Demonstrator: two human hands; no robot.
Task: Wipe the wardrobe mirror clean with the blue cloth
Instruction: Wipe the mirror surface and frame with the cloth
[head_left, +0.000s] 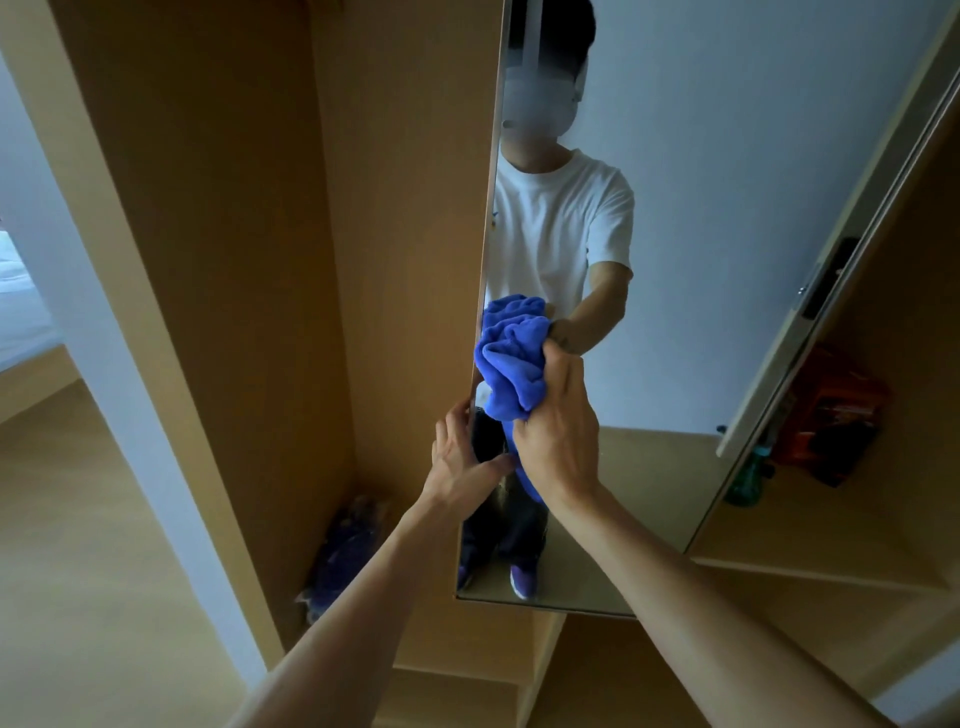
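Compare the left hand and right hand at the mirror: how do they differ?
The right hand grips the bunched blue cloth against the mirror; the left hand holds no cloth. The left hand holds the mirror's left edge, lower than the right hand. Both reach out to the mirror.

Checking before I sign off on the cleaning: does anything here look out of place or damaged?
No damage shows. One oddity: a crumpled purple bundle lies in the bottom corner of the wardrobe, left of the mirror. The right hand grips the blue cloth against the glass; the left hand holds the mirror's edge.
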